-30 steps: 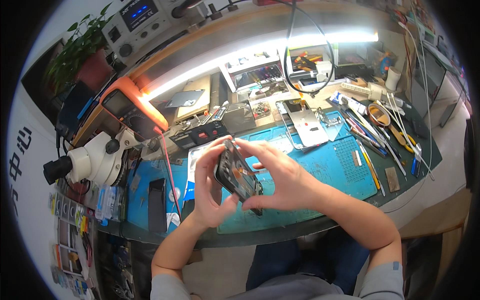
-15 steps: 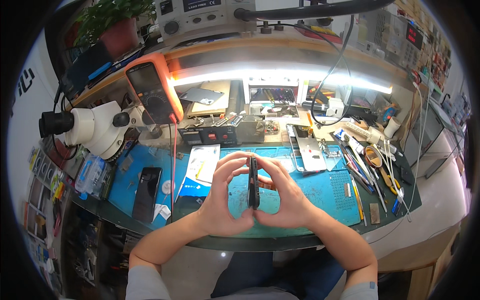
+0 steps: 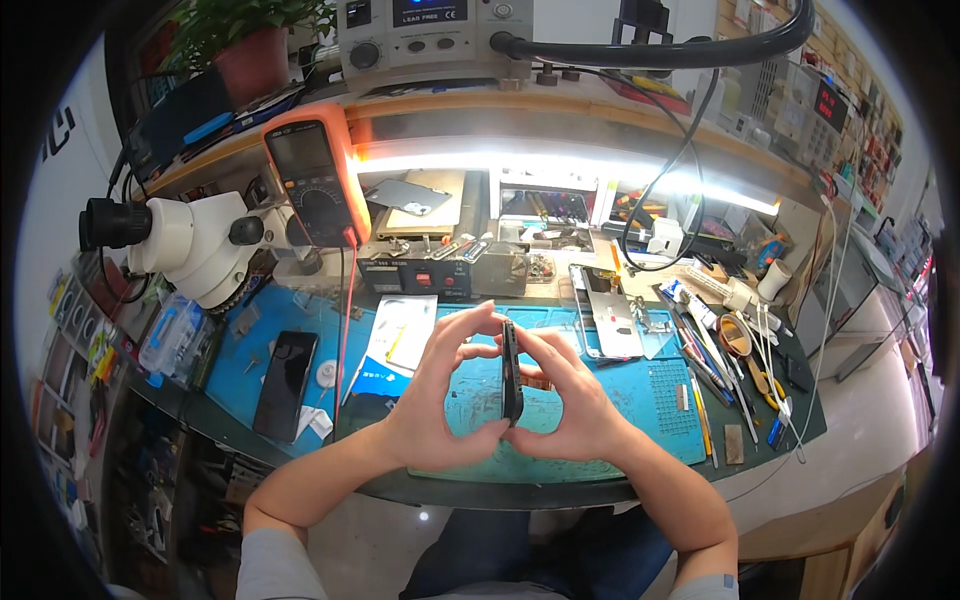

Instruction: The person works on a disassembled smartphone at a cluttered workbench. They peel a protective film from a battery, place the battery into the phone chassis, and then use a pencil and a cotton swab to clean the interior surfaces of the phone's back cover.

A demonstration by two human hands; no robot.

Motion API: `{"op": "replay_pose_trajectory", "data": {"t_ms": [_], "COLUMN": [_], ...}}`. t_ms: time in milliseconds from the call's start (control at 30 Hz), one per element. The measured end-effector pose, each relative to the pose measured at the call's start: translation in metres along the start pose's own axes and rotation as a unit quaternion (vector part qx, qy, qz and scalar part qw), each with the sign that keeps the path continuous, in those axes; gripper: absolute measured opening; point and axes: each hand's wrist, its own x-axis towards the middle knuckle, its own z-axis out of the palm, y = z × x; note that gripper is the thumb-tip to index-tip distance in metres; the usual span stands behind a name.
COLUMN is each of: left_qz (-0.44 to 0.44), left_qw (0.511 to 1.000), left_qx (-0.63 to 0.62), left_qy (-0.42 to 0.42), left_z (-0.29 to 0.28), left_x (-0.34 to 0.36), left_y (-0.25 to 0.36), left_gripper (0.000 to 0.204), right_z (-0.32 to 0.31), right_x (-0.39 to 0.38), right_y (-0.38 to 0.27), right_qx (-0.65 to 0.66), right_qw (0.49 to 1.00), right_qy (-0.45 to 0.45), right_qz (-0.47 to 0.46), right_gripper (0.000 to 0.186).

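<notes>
A dark smartphone (image 3: 510, 372) stands on edge, seen side-on, held above the blue work mat (image 3: 650, 435). My left hand (image 3: 435, 400) is curved round it from the left, fingertips at the top end and thumb at the bottom end. My right hand (image 3: 570, 405) grips it from the right in the same way. Another black phone (image 3: 287, 383) lies on the left of the mat, beside a white paper sheet (image 3: 400, 330). Behind my hands, toward the right, lies an opened silver phone (image 3: 615, 325).
A microscope (image 3: 180, 250) stands at left; an orange multimeter (image 3: 312, 175) leans behind it. A black power box (image 3: 410, 273) sits at the back. Pens, tweezers and pliers (image 3: 768, 385) crowd the right. A thick black hose (image 3: 650, 52) crosses above, with a looped cable below.
Since a second ago the held phone has turned from a tilted, partly face-visible angle to edge-on. My thumbs have met its lower end, and the whole view has shifted.
</notes>
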Motion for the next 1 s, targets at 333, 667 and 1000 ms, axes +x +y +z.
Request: {"op": "replay_pose_trajectory", "data": {"t_ms": [333, 667, 1000], "left_qz": [-0.003, -0.016, -0.016], "left_qw": [0.999, 1.000, 0.999], "left_qx": [0.048, -0.002, -0.004], "left_qy": [0.004, -0.012, 0.027], "left_z": [-0.003, -0.002, 0.002], "left_x": [0.008, 0.005, 0.003], "left_y": [0.005, 0.001, -0.005], "left_gripper": [0.100, 0.110, 0.111], "right_z": [-0.003, -0.006, -0.013], "right_x": [0.003, 0.001, 0.003], "right_y": [-0.006, 0.006, 0.015], "right_qx": [0.000, 0.054, 0.043], "right_qw": [1.000, 0.997, 0.996], "right_qy": [0.000, -0.026, -0.036], "right_qz": [0.026, 0.056, 0.068], "right_gripper": [0.101, 0.106, 0.109]}}
